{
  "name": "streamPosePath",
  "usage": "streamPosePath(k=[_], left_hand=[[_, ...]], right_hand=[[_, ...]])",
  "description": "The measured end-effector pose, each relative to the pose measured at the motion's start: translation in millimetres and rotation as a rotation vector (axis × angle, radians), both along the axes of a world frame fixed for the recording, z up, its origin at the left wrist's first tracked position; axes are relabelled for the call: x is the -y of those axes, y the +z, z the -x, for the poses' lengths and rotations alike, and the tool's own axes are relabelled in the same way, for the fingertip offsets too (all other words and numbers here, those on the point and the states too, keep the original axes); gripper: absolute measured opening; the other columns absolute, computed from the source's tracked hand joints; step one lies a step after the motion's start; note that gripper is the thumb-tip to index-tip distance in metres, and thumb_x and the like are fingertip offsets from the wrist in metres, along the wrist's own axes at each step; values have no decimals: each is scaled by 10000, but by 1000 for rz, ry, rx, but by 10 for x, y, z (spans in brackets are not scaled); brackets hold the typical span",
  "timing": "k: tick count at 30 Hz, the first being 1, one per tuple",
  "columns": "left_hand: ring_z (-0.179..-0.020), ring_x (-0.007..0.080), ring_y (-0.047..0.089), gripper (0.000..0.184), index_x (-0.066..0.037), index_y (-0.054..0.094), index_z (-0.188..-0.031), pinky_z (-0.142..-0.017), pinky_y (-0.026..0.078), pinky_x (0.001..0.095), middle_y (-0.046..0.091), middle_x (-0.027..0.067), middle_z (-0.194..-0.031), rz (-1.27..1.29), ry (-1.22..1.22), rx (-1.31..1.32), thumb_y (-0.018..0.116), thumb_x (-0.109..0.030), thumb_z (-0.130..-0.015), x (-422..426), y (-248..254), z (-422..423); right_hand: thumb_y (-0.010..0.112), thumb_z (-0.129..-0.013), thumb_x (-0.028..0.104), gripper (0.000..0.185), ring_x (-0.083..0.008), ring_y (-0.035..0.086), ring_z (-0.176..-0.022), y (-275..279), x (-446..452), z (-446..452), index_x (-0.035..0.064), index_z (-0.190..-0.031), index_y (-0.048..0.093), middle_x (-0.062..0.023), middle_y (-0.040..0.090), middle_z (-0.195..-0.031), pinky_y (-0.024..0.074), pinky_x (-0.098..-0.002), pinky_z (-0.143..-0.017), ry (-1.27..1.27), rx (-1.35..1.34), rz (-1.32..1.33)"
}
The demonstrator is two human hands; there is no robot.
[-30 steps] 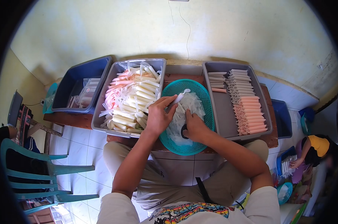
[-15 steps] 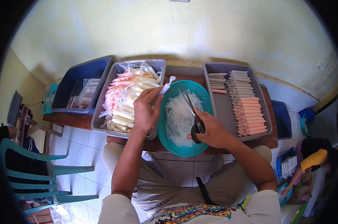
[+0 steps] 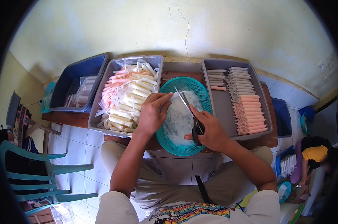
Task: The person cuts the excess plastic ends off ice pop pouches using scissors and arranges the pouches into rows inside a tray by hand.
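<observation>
My left hand point(image 3: 153, 112) is closed round a pale tube, whose end point(image 3: 174, 96) sticks out over the teal basket point(image 3: 161, 139). My right hand point(image 3: 210, 128) holds black-handled scissors point(image 3: 187, 104), their blades pointing up and left, beside the tube's end. Clear plastic scraps point(image 3: 182, 117) lie in the basket under both hands. To the left, a grey tray point(image 3: 95, 125) holds a heap of white and pink filled tubes point(image 3: 128, 99). In the grey tray point(image 3: 225, 108) at right, trimmed tubes lie stacked in rows, greyish point(image 3: 240, 81) behind and pink point(image 3: 253, 115) in front.
A dark blue tray point(image 3: 60, 93) with plastic packs stands at far left. Green chair point(image 3: 49, 170) is at lower left. At right, a co-worker in a yellow and black top point(image 3: 314, 154) bends near a blue container point(image 3: 284, 156). The wall point(image 3: 139, 30) rises behind the bench.
My left hand has moved right, bringing the tube's end back over the basket beside the scissors. The twisted tip seen earlier on the tube is no longer visible. The co-worker's arm has shifted.
</observation>
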State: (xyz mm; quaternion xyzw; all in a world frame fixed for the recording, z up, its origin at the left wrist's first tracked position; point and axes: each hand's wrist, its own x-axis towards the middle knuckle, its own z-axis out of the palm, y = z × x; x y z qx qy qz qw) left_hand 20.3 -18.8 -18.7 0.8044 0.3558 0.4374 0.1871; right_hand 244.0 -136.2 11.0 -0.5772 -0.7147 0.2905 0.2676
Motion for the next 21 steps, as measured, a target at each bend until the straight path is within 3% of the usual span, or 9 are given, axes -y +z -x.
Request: streamPosePath(k=[5, 14, 21], left_hand=[[-1003, 309, 753, 379, -50, 781, -1248, -826, 631, 383, 760, 149, -1129, -17, -10, -55, 784, 53, -884, 9, -22, 16], [-1003, 348, 708, 367, -36, 775, -1215, -890, 582, 442, 750, 145, -1094, -35, -55, -49, 783, 35, -855, 33, -51, 52], [-1008, 343, 699, 366, -36, 774, -1208, -896, 582, 442, 745, 137, -1090, -44, -40, -72, 771, 43, -851, 24, -59, 64]], right_hand=[[947, -781, 472, 1112, -282, 618, -847, -126, -52, 19, 45, -1652, 403, -151, 578, -970, 515, -405, -791, -39, -1, -57], [932, -804, 480, 1103, -268, 587, -812, -164, -76, 65, 44, -1659, 388, -134, 545, -925, 501, -411, -759, -33, 27, -56], [930, -815, 463, 1095, -260, 639, -877, -197, -98, 64, 44, -1663, 379, -153, 601, -1011, 539, -396, -807, -31, -31, 65]])
